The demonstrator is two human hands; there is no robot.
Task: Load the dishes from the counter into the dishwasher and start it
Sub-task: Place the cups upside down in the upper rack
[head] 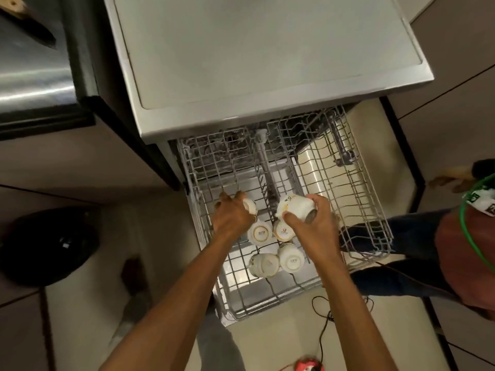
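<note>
The dishwasher's upper wire rack is pulled out below the steel dishwasher top. Several white cups sit upside down in the rack's near middle, among them one with printed lettering and another. My left hand grips a small white cup over the rack's left side. My right hand holds a larger white cup tilted on its side, just above the cups in the rack.
A second person in jeans and a rust top stands at the right of the rack. A black round bin sits on the floor at left. A black cable and a red object lie near the rack's front.
</note>
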